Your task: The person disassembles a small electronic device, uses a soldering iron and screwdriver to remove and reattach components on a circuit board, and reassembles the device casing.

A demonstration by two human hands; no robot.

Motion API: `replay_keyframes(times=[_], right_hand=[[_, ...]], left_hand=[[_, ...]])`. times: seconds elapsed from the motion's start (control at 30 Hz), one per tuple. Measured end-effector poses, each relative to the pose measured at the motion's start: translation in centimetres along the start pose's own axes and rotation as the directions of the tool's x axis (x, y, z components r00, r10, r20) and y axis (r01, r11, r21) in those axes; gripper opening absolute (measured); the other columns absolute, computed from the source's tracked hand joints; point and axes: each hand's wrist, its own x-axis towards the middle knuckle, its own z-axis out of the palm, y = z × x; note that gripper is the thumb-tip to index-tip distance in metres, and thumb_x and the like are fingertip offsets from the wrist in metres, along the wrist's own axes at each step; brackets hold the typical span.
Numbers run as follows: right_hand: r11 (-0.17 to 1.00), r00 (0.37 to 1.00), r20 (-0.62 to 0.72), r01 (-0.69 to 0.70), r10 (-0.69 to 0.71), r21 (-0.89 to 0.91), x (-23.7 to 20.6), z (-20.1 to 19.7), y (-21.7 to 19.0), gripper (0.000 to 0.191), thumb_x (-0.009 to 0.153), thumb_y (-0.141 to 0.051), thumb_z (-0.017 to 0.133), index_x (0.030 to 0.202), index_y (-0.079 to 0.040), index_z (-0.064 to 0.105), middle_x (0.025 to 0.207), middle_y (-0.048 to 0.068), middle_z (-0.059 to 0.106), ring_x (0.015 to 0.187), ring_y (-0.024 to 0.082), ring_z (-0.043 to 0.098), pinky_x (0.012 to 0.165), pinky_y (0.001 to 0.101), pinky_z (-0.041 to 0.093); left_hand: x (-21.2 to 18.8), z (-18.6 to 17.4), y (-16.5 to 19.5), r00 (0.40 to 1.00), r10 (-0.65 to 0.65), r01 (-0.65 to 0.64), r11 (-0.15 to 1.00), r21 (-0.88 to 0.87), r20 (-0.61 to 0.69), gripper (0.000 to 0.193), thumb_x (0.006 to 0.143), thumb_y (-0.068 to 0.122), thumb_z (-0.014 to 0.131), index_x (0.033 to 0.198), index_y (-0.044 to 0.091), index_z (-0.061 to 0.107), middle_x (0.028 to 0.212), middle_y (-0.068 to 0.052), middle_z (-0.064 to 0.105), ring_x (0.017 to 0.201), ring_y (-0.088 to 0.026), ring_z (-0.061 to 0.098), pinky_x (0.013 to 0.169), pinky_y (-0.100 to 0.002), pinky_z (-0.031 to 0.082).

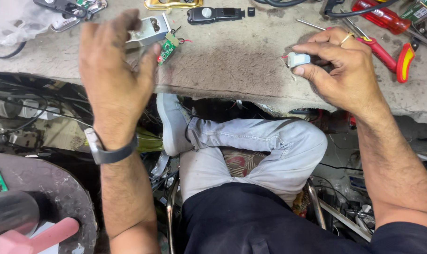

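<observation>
At the far left, our left hand [112, 70] grips a small silver metal housing [149, 30]. A green circuit board [167, 49] hangs from it on thin wires, just above the worn workbench [232, 70]. We judge these wires could tear if the housing is pulled or turned. At the right, our right hand [340, 70] pinches a small white motor [298, 59] in closed fingertips; it may slip. Beside lies a red screwdriver [385, 54]. We see no container holding anything.
</observation>
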Motion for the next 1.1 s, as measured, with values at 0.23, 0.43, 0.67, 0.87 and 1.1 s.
replay_keyframes(times=[0.23,0.43,0.67,0.87,1.1], right_hand=[[0.996,0.996,0.044,-0.074,0.072,0.056,0.1,-0.1,-0.4,0.029,0.097,-0.007,0.082,0.125,-0.007,0.075,0.120,0.010,0.069,0.096,0.013,0.067,0.079,0.0241,0.055],[0.994,0.993,0.028,-0.112,0.112,0.017,1.4,0.0,-1.6,0.039,0.083,-0.009,0.082,0.120,0.000,0.072,0.117,0.013,0.069,0.094,0.018,0.066,0.076,0.0298,0.054],[0.994,0.932,-0.346,0.101,-0.107,-0.036,0.3,1.4,-3.5,0.024,0.100,-0.011,0.085,0.117,0.001,0.072,0.117,0.012,0.069,0.110,0.024,0.067,0.094,0.0332,0.051],[0.987,0.919,-0.365,0.111,-0.145,-0.112,-0.2,3.0,-3.7,0.012,0.108,-0.004,0.081,0.113,0.000,0.071,0.112,0.011,0.072,0.104,0.025,0.066,0.093,0.0349,0.049],[1.000,0.903,-0.430,-0.014,0.013,-0.001,-1.4,1.7,-2.1,0.011,0.106,-0.001,0.075,0.117,0.001,0.071,0.115,0.012,0.069,0.100,0.018,0.062,0.086,0.0270,0.052]], left_hand=[[0.3,3.9,1.8,0.983,-0.127,0.083,0.950,0.301,0.132,0.081,0.085,0.031,0.094,0.146,-0.003,0.053,0.084,-0.006,0.065,0.080,-0.023,0.060,0.070,-0.039,0.047],[-0.7,4.2,1.1,0.995,-0.085,0.079,0.992,0.101,0.057,0.082,0.097,0.022,0.087,0.157,0.001,0.035,0.095,-0.005,0.070,0.083,-0.021,0.061,0.077,-0.035,0.049],[-1.4,6.0,4.2,0.989,0.119,-0.137,0.962,-0.238,-0.088,0.081,0.104,0.017,0.083,0.160,0.008,0.026,0.118,0.000,0.076,0.102,-0.018,0.064,0.091,-0.032,0.048],[-0.9,7.3,6.1,0.974,0.225,-0.226,0.942,-0.250,-0.033,0.075,0.102,0.015,0.083,0.155,0.003,0.031,0.118,0.000,0.075,0.103,-0.018,0.064,0.098,-0.035,0.046],[-0.6,7.9,6.2,0.979,0.193,-0.170,0.946,-0.276,0.058,0.074,0.102,0.015,0.084,0.155,0.003,0.035,0.120,0.002,0.075,0.110,-0.019,0.063,0.100,-0.037,0.044]])
